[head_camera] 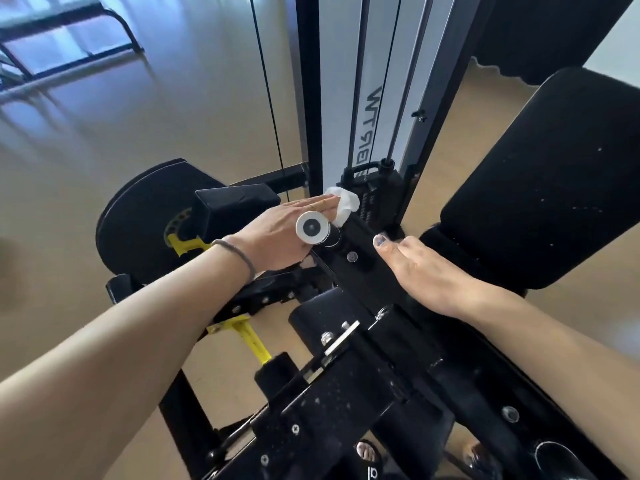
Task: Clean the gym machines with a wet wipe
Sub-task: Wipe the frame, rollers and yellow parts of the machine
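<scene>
A crumpled white wet wipe point(343, 204) lies pressed flat under the straight fingers of the left hand point(280, 233), against the upper end of a black metal gym machine frame point(370, 275), just beside its weight stack point(375, 195). The machine is black steel with yellow adjustment parts point(251, 337), a white-capped round knob point(312, 227) and black padded cushions point(550, 181), its beams speckled with pale dust.

Machine frame point(363, 271) black metal, dusty; pad point(540, 188) matt black; wipe point(344, 206) white, crumpled; floor point(121, 133) glossy.
</scene>
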`<state>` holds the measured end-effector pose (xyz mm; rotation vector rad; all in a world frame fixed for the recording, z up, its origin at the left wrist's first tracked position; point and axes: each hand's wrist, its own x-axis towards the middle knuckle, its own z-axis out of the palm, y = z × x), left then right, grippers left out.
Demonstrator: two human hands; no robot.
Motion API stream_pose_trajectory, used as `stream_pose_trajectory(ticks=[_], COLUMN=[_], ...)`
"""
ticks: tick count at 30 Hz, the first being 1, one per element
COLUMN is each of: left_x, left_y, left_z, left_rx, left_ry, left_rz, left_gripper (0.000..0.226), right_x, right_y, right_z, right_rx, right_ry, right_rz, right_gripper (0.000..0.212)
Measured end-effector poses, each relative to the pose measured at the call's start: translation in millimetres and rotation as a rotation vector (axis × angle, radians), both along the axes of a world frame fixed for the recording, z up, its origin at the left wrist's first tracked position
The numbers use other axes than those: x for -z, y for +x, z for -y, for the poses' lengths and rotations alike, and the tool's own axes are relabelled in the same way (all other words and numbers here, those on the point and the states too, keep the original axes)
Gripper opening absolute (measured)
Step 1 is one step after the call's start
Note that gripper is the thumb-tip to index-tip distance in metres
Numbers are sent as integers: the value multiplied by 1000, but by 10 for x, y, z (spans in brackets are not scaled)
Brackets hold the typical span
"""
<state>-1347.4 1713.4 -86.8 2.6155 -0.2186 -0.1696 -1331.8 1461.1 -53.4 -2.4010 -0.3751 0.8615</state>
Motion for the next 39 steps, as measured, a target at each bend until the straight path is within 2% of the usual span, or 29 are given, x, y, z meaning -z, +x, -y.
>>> stream_pose_trajectory(ticks=[2,4,5,7,8,10,13,14,16,19,21,23,26,31,33,36,39], left_x=[103,168,199,176,156,155,196,179,165,1,-135,-272,-389,-456,-463,-441,-401], left_y=[-55,-158,-209,-325,-378,-478,-649,-700,-730,-626,-593,-614,-698,-785,-825,-852,-841], left_z=[38,126,171,297,351,426,516,568,618,582,592,638,653,718,738,744,745], left_rx=[-111,-207,-231,-283,-305,-323,-286,-308,-475,-867,-939,-919,-873,-800,-722,-605,-535], left_ry=[-91,-91,-60,-16,-15,-30,-53,-99,-303,-883,-1187,-1286,-1322,-1364,-1242,-965,-835], left_rz=[-36,8,38,67,76,98,122,133,157,92,98,157,225,195,219,243,246], left_gripper=[74,60,45,14,10,10,39,40,31,17,17,14,23,44,41,52,49], right_x=[-19,-23,-23,-7,-2,12,37,38,40,56,65,75,98,140,150,160,165], right_y=[-9,-16,-21,-22,-18,-20,-33,-41,-49,-42,-27,-7,5,20,29,42,41], right_z=[8,16,21,24,19,9,8,6,12,36,55,67,71,66,66,65,57], right_rx=[5,5,2,-9,-11,-20,-34,-32,-28,-20,-19,-15,-15,-34,-48,-47,-49], right_ry=[4,6,5,-3,-17,-24,-27,-24,-20,1,21,33,34,22,20,24,16], right_rz=[-19,-23,-20,1,8,25,45,51,61,45,26,15,23,37,42,40,42], right_gripper=[51,40,43,64,71,75,74,74,73,68,65,65,66,66,67,66,65])
